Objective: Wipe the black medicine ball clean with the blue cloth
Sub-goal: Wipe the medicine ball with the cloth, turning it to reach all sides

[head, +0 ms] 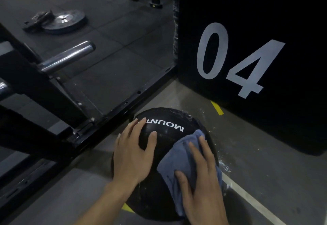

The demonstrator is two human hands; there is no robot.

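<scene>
Flat under the right hand, fingers straight, the cloth is pressed on the ball's right side. His left hand, spread open, steadies the ball on the floor beside the "04" box. Wiping looks mid-way; next he likely needs to turn the ball to reach the underside.

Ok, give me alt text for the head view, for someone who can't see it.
Right hand presses a blue cloth flat against a round black medicine ball on the grey floor, while the left hand rests open on the ball. A black box marked 04 stands behind.
</scene>
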